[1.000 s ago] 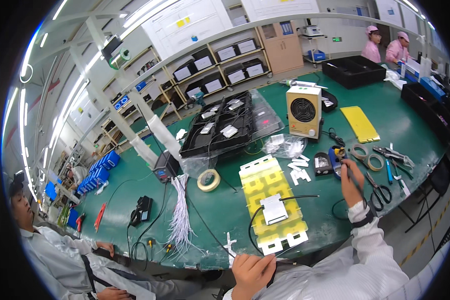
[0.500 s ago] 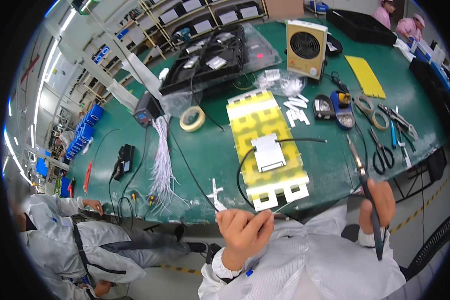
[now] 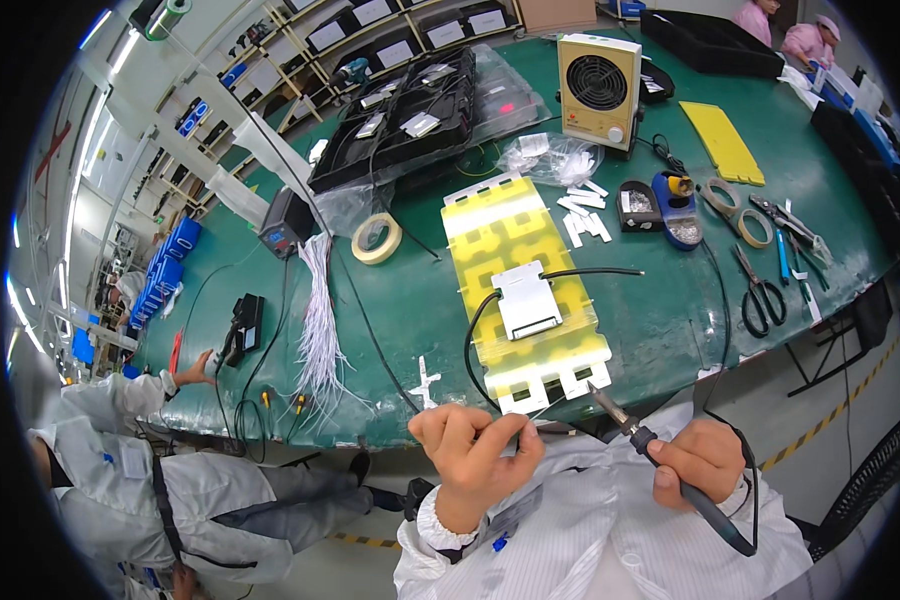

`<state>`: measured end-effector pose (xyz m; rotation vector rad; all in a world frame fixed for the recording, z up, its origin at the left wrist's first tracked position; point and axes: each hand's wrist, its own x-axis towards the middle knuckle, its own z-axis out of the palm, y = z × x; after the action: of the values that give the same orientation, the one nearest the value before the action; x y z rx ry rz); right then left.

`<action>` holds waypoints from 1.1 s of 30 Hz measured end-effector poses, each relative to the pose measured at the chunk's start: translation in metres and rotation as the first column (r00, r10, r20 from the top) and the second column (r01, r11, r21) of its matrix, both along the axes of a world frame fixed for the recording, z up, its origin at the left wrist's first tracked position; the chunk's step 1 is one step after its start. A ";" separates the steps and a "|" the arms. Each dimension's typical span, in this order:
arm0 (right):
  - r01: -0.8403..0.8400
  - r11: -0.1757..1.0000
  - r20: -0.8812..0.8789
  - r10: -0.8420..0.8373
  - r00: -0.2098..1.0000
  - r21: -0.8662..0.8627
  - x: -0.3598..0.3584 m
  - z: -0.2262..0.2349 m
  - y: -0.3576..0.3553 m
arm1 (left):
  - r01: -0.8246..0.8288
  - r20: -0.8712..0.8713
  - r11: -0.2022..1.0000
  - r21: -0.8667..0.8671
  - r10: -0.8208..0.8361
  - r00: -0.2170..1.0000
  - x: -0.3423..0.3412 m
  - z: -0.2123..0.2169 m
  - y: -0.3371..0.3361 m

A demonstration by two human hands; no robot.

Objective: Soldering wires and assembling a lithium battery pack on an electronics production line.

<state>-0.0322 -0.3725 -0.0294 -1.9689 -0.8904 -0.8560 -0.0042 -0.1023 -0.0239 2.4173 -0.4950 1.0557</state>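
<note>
My right hand (image 3: 698, 462) is closed round the handle of a soldering iron (image 3: 625, 420). The iron's tip is by the near edge of a yellow fixture plate (image 3: 460, 225) with white cut-outs. My left hand (image 3: 478, 455) is pinched, a thin silvery wire (image 3: 542, 410) showing at its fingertips close to that same edge. On the plate lies a flat white-silver module (image 3: 528, 302). One black cable (image 3: 595, 272) leaves it to the right; another curves down its left side. A dark cord (image 3: 370, 335) runs across the table to my left hand; whether I grip it cannot be seen.
A blue soldering-iron stand (image 3: 678, 215), scissors (image 3: 760, 295), pliers (image 3: 790, 228) and tape rolls lie to the right. White wires (image 3: 318, 340) and a tape roll (image 3: 377, 239) lie left. A fan unit (image 3: 598, 90) and black trays (image 3: 400, 120) stand behind. A co-worker's hand (image 3: 198, 368) is at far left.
My right hand has brought the soldering iron left and down, from beside the table's right part to the plate's near edge. My left hand stays pinched. The co-worker's hand reached to a black device.
</note>
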 end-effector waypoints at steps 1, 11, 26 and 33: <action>0.004 1.000 -0.004 -0.004 1.000 0.004 0.001 0.000 0.001 | 0.017 0.001 1.000 -0.006 -0.017 1.000 0.000 0.000 0.000; 0.000 1.000 -0.060 -0.001 0.998 -0.022 0.002 0.000 0.005 | 0.057 0.009 0.998 0.004 -0.057 0.998 0.001 -0.001 -0.002; 0.005 0.999 -0.040 -0.006 0.999 -0.033 -0.006 -0.012 0.003 | 0.105 0.024 0.987 -0.124 -0.103 0.994 0.005 -0.007 -0.009; 0.003 0.997 -0.082 -0.010 0.997 -0.084 -0.004 0.001 0.003 | 0.087 0.008 0.993 -0.085 -0.086 0.996 0.005 -0.007 -0.009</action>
<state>-0.0364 -0.3697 -0.0282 -2.0645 -0.8851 -0.7464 0.0007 -0.1113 -0.0314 2.2981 -0.5399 1.0243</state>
